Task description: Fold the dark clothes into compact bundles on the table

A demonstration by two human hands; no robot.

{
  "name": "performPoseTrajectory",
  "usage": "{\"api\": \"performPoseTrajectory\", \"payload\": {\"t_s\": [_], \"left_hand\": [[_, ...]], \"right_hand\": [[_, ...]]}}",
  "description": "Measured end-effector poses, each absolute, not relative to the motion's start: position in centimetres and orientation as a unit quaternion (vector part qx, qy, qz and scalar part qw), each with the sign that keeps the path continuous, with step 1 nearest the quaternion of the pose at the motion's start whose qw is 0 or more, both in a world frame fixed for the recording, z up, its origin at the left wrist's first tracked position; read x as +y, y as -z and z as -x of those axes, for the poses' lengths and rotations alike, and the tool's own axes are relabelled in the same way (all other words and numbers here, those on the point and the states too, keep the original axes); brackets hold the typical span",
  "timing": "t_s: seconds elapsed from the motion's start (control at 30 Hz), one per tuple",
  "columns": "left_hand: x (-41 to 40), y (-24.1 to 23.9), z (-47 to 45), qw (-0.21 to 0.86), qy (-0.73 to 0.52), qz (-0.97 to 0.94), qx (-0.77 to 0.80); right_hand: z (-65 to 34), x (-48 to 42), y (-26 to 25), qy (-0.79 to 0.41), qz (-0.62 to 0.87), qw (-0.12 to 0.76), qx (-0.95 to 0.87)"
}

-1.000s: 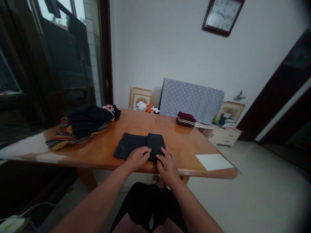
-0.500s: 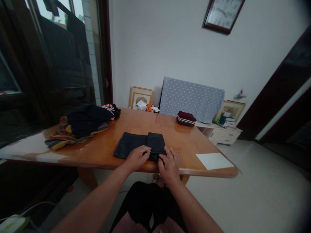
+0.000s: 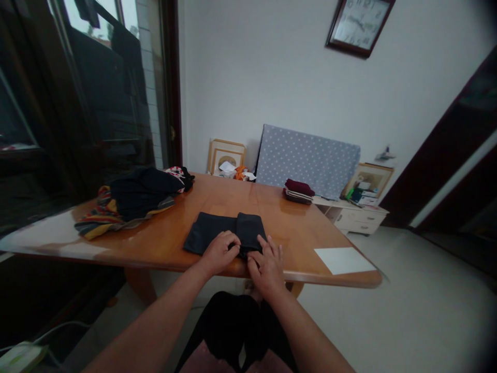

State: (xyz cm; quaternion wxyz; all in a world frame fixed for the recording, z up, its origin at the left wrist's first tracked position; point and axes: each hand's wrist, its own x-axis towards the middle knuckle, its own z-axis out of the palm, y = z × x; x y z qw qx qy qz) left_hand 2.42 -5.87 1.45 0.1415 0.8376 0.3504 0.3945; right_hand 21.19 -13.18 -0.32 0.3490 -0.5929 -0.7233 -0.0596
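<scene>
Shifted leftward, the right hand (image 3: 267, 263) lies spread on the dark cloth (image 3: 217, 230). The left hand (image 3: 219, 252) (just beside) pinches its near edge.

black cloth (image 3: 217, 230), striped pile (image 3: 95, 223), dotted board (image 3: 306, 160)

The room is dim, lit only by grey daylight from the window (image 3: 73, 15) on the left. It lays a pale glare across the left end of the glossy table (image 3: 46, 233). The dark cloth (image 3: 212, 230) loses its folds in shadow. The frame's corners darken, and straight lines bow toward the edges, the clock (image 3: 359, 23) slightly soft
</scene>
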Motion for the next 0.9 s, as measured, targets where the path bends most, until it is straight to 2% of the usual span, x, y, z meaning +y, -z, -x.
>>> {"api": "performPoseTrajectory", "payload": {"t_s": [0.6,0.9], "left_hand": [[-5.7,-1.2,-2.5,0.170,-0.376,-0.844,0.343],[-6.1,-1.5,-2.4,0.154,-0.367,-0.846,0.354]], "right_hand": [[-20.7,-13.5,0.1,0.035,0.569,0.292,-0.768],[-24.8,-13.1,1.6,0.074,0.598,0.381,-0.701]]}}
